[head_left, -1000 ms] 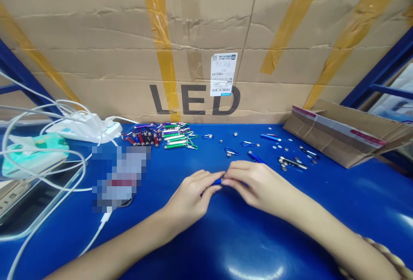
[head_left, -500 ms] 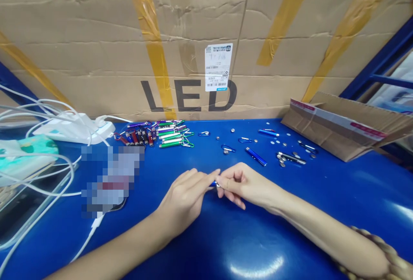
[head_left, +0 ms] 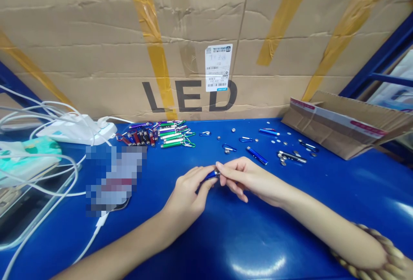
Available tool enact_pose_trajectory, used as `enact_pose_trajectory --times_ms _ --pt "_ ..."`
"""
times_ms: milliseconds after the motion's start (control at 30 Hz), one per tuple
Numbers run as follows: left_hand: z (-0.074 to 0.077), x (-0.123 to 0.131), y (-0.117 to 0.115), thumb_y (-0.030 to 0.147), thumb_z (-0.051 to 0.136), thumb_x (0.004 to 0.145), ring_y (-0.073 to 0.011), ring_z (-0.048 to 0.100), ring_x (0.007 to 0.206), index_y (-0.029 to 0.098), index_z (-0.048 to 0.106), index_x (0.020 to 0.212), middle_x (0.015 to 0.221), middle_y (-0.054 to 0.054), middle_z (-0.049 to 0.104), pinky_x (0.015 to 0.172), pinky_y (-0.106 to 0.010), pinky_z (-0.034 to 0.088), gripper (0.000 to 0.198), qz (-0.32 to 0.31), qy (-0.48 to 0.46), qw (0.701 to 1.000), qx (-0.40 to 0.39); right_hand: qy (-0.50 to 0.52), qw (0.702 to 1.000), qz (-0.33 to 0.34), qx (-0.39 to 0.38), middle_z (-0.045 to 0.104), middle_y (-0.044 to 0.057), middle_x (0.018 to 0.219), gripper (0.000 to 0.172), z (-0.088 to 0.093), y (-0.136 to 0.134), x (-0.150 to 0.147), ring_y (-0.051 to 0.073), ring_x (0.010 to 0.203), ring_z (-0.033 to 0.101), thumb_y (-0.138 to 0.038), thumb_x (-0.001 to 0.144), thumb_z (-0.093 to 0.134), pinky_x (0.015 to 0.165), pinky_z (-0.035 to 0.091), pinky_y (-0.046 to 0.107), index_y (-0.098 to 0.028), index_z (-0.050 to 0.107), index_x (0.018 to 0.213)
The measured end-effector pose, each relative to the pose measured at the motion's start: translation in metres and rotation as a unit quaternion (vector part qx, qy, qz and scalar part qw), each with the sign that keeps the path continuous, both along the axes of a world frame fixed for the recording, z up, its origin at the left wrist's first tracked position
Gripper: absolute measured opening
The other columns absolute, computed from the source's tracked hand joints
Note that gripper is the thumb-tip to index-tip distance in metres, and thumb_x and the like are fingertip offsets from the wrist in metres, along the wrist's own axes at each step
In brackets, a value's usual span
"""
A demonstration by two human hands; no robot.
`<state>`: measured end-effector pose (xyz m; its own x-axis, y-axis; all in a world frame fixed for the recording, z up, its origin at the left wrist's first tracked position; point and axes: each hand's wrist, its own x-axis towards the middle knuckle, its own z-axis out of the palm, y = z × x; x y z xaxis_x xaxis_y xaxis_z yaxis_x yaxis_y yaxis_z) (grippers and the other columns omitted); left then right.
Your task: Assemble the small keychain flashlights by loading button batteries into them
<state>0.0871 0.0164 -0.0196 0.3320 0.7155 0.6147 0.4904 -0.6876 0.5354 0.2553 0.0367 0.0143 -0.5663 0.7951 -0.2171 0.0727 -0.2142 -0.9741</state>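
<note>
My left hand [head_left: 189, 189] pinches the body of a small blue keychain flashlight [head_left: 210, 175] just above the blue table [head_left: 226, 237]. My right hand [head_left: 240, 176] meets it from the right, thumb and fingertips closed on the flashlight's silver end. A finished row of red, purple and green keychain flashlights [head_left: 158, 134] lies behind my hands to the left. Loose parts lie behind to the right: a blue tube [head_left: 256, 155], blue clips [head_left: 228, 147], small round button cells [head_left: 277, 142] and a silver part [head_left: 292, 157].
A big taped cardboard box marked LED [head_left: 206, 47] walls off the back. An open cardboard flap [head_left: 342, 125] lies at the right. At the left are a white power strip [head_left: 77, 129] with white cables [head_left: 48, 172], a green packet [head_left: 26, 155] and a blurred object.
The view has shifted down a little since a second ago. My hands have stayed together on the blue flashlight and lifted it slightly; my right fingers have regripped its silver end.
</note>
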Motion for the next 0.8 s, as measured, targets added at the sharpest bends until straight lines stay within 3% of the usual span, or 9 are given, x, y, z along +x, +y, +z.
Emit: enact_pose_trajectory --times_ms 133,233,433,533,633,700,800 --pt "0.000 -0.001 -0.003 0.013 0.048 0.084 -0.0153 0.066 0.073 0.016 0.058 0.106 0.082 -0.005 0.070 0.060 -0.022 0.053 0.024 -0.004 -0.017 0.998 -0.067 -0.036 0.998 -0.011 0.045 0.048 -0.006 0.043 0.043 -0.002 0.001 0.001 0.002 0.032 0.043 -0.053 0.073 0.059 0.033 0.036 0.013 -0.011 0.060 0.063" --pt "0.001 -0.001 -0.005 0.014 0.049 0.084 -0.0138 0.066 0.075 0.019 0.054 0.109 0.088 -0.004 0.068 0.059 -0.019 0.053 0.026 -0.013 -0.028 0.994 -0.107 -0.030 0.999 -0.007 0.024 0.049 -0.006 0.045 0.044 -0.002 0.001 0.002 0.003 0.034 0.046 -0.055 0.069 0.063 0.036 0.041 0.014 -0.011 0.060 0.063" --pt "0.002 -0.003 -0.006 0.013 0.047 0.085 -0.0125 0.062 0.074 0.019 0.057 0.091 0.079 -0.001 0.067 0.070 -0.021 0.050 0.013 -0.029 0.002 0.999 -0.039 -0.023 1.000 0.013 0.007 0.048 -0.006 0.045 0.044 0.000 -0.002 -0.002 0.005 0.037 0.047 -0.056 0.064 0.066 0.038 0.046 0.017 -0.012 0.059 0.062" --pt "0.003 -0.003 -0.006 0.014 0.046 0.085 -0.0116 0.061 0.069 0.019 0.056 0.091 0.078 -0.001 0.066 0.065 -0.020 0.049 0.012 -0.021 -0.001 0.997 -0.072 -0.081 0.993 -0.023 0.080 0.049 -0.005 0.047 0.044 -0.001 0.000 -0.001 0.006 0.037 0.047 -0.056 0.065 0.064 0.037 0.044 0.018 -0.012 0.059 0.062" --pt "0.008 0.000 -0.006 0.017 0.045 0.085 -0.0092 0.057 0.055 0.018 0.055 0.093 0.065 0.002 0.060 0.050 -0.016 0.045 0.013 -0.018 -0.020 0.983 -0.180 -0.163 0.944 -0.078 0.275 0.054 -0.002 0.054 0.036 0.000 0.003 0.004 0.008 0.045 0.050 -0.049 0.072 0.062 0.044 0.042 0.019 -0.014 0.059 0.067" --pt "0.010 0.001 -0.006 0.019 0.044 0.085 -0.0087 0.054 0.052 0.018 0.054 0.090 0.059 0.004 0.055 0.047 -0.015 0.043 0.012 -0.031 -0.031 0.970 -0.240 -0.199 0.889 -0.026 0.411 0.059 0.000 0.064 0.026 0.002 0.004 0.009 0.009 0.056 0.054 -0.041 0.081 0.057 0.053 0.043 0.020 -0.015 0.059 0.075" --pt "0.013 0.002 -0.006 0.022 0.045 0.084 -0.0087 0.052 0.053 0.018 0.051 0.081 0.057 0.004 0.053 0.047 -0.015 0.041 0.008 -0.038 -0.042 0.955 -0.292 -0.258 0.801 0.080 0.534 0.060 0.003 0.076 0.020 0.007 0.004 0.016 0.012 0.068 0.055 -0.029 0.091 0.044 0.064 0.043 0.022 -0.017 0.059 0.083"
